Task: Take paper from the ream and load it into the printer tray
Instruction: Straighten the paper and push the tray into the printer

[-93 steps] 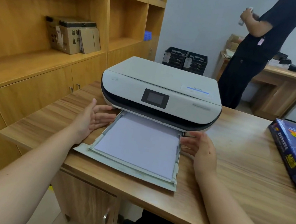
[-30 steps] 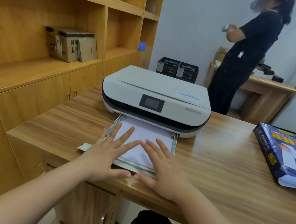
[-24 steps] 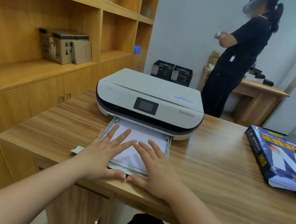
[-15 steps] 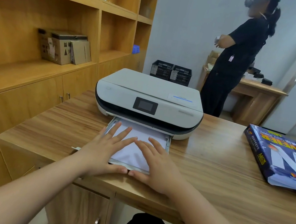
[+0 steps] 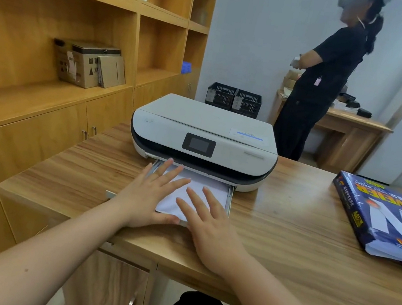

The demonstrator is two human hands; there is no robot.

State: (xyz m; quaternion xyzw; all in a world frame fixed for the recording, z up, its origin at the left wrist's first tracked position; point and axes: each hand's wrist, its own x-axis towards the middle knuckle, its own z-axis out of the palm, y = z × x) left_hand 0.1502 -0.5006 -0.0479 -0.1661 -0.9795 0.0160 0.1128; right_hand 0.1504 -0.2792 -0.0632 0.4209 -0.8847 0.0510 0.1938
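The white paper [image 5: 206, 188] lies flat in the printer tray [image 5: 229, 198], which sticks partway out from under the front of the white printer [image 5: 205, 137] on the wooden table [image 5: 287, 234]. My left hand [image 5: 147, 196] rests palm down on the left part of the sheet with the fingers spread wide, the longest fingertips close to the printer's front edge and the thumb stretched along the tray's near edge. My right hand [image 5: 209, 226] lies flat beside it, fingers also spread and pointing toward the printer, its palm over the near right corner of the tray and partly on the tabletop; neither hand grips anything, both are open and pressed flat. The two thumbs nearly meet at the tray's front lip. A small pale tab of the tray [image 5: 111, 194] shows just left of my left wrist. Well off to my right on the same table lies the ream [image 5: 381, 218] in its blue wrapper, its near end torn open with white sheets showing. To the left stands a wooden shelving unit [image 5: 82, 28] holding cardboard boxes [image 5: 87, 63]. Behind the printer, two black crates [image 5: 233, 99] sit against the wall, and a person in dark clothes [image 5: 317, 91] stands beside a small wooden desk [image 5: 349, 139].
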